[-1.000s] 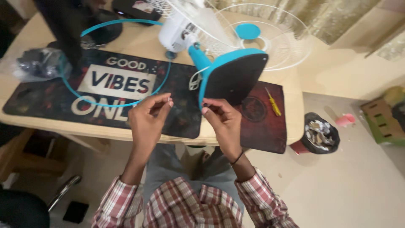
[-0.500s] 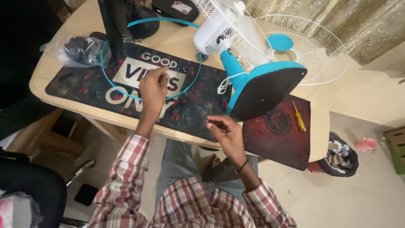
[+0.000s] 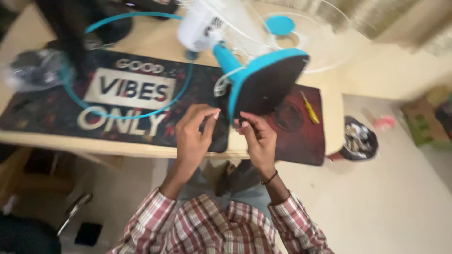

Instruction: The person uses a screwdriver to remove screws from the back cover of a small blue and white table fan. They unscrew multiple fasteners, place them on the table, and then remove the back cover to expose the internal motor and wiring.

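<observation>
On wooden table [image 3: 155,149], dark mat [image 3: 56,113] beneath fan base [image 3: 266,87].

**Plastic, wire, cloth and wood**

My left hand [image 3: 195,136] and right hand [image 3: 256,138] meet at the fan base [image 3: 266,82], whose underside looks matt black inside a smooth, slightly glossy blue plastic shell. The fan's motor housing [image 3: 200,28] is glossy white plastic; the grille [image 3: 325,42] behind it is thin white wire. The desk mat [image 3: 56,110] under the blue plastic ring [image 3: 127,66] looks like matt printed cloth. The table [image 3: 122,148] edge is pale, smooth wood. My sleeves [image 3: 212,226] are soft checked cloth
</observation>
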